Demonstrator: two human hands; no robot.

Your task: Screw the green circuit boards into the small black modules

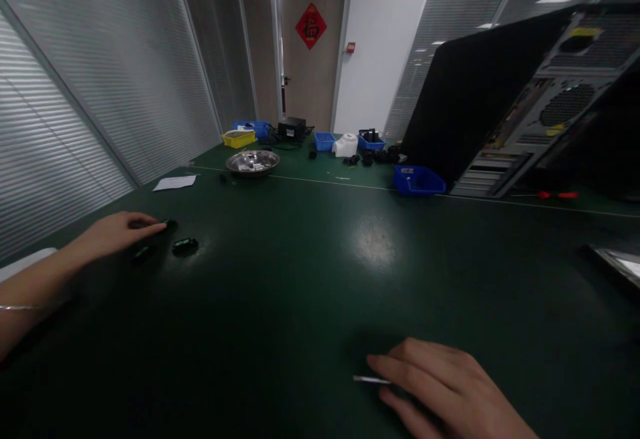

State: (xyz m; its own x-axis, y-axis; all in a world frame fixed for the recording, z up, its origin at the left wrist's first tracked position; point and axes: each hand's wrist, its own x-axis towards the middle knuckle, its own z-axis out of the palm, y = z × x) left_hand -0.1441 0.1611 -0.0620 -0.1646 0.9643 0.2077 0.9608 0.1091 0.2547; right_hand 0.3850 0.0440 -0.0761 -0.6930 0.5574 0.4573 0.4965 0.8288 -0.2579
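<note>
My left hand (117,231) reaches over the left part of the table, thumb and fingers closed on the edge of a small black device (171,224). Two similar devices lie close by: one black with a green-lit or green face (185,246), and a darker, blurred one (143,253) below my wrist. At the front right, my right hand (440,382) is closed around a small screwdriver (371,380). Its thin metal shaft points left, just above the tabletop, and its handle is mostly hidden in my fingers.
A steel bowl (253,162) with small parts stands at the back left, near a white paper (175,183). Blue bin (419,181) and an open computer case (525,106) are at the right. A dark-framed object (617,259) sits at the right edge.
</note>
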